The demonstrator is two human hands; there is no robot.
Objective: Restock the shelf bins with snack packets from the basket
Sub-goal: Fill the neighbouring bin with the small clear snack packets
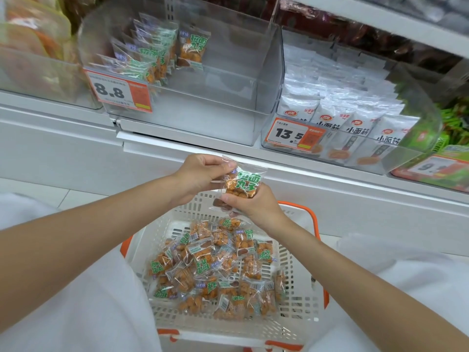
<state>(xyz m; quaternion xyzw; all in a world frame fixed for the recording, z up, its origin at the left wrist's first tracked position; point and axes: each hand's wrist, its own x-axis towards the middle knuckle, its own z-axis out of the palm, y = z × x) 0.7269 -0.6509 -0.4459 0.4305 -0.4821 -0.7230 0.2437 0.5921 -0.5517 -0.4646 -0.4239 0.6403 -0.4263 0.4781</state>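
Over the far rim of the white slotted plastic basket (300,298), left hand (200,174) and right hand (251,208) pinch a clear green-lettered snack packet (245,185), maybe two.

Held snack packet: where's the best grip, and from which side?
Probably the flat clear seal along the top edge of the snack packet, approached from the left, where the left hand pinches it. The middle bulges with snack balls, so it gives a poorer hold; the right hand holds the lower end.
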